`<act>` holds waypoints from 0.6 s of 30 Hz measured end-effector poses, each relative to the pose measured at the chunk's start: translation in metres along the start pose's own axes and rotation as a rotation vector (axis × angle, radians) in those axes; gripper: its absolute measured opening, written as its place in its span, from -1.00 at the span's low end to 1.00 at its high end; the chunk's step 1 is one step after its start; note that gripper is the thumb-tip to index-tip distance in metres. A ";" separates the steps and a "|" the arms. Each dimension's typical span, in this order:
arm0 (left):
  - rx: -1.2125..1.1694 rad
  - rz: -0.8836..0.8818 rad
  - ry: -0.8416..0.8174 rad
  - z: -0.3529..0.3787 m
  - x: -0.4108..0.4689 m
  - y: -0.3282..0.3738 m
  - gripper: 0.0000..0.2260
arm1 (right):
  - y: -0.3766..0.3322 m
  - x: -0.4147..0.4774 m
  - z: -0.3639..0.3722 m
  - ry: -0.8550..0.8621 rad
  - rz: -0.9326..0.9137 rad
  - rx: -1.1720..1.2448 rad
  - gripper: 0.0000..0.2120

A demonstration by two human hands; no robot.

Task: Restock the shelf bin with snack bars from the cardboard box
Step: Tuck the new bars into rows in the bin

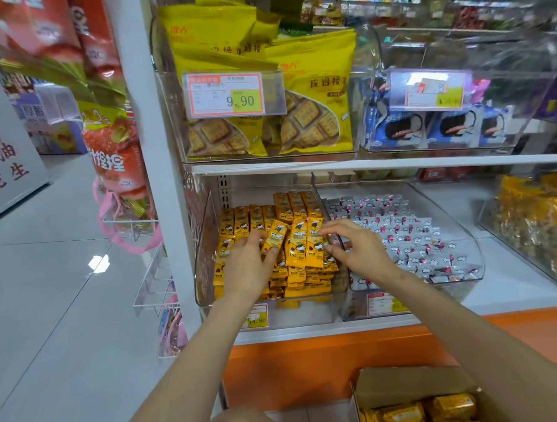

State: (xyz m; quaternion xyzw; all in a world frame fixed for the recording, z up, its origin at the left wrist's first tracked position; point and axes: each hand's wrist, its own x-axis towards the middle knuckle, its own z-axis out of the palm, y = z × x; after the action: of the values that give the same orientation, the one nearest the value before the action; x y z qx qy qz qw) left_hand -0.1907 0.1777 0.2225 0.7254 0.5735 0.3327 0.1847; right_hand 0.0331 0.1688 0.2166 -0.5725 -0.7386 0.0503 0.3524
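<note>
**Shelf bin, lower shelf: both hands at the stock**

The clear shelf bin (203,264) sits at lower centre of the frame, on the lower shelf. It holds orange-yellow snack bars (290,216) in rows: flat at the back, upright in the middle, stacked flat at the front.

The left hand (248,265) reaches into the bin from below. Its thumb and fingers pinch one tilted bar (276,235), which leans against the upright row.

The right hand (354,248) is over the bin's right wall. Its fingers are spread and loosely curved, the fingertips touching the right end of the upright row. It grasps nothing.

The cardboard box (408,385) stands on the floor at the lower right of the frame, flap up. More bars (413,413) in the same colour lie inside it.

A price label (257,316) is fixed to the bin's front. Just right of the bin, touching it, a second clear bin (464,284) holds silver-wrapped sweets (402,232). On the shelf above, yellow biscuit packs (313,110) stand in a clear bin behind a price tag (226,95) reading 9.90. An orange base panel (312,362) runs below the lower shelf.
</note>
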 end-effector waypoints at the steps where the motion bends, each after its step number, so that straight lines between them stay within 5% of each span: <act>1: -0.018 0.021 -0.020 0.002 -0.001 0.002 -0.65 | 0.001 0.000 0.000 -0.001 -0.001 0.004 -0.71; 7: 0.277 0.123 -0.094 0.025 -0.006 0.019 -0.33 | 0.002 -0.001 0.001 -0.016 -0.031 -0.049 -0.61; 18: 0.213 0.042 -0.049 0.027 0.002 0.018 -0.44 | 0.002 -0.002 0.000 -0.077 -0.160 -0.181 -0.49</act>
State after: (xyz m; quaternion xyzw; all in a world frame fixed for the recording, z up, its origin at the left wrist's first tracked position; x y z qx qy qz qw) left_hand -0.1594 0.1775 0.2157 0.7607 0.5856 0.2560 0.1136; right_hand 0.0352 0.1677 0.2144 -0.5388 -0.7965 -0.0231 0.2736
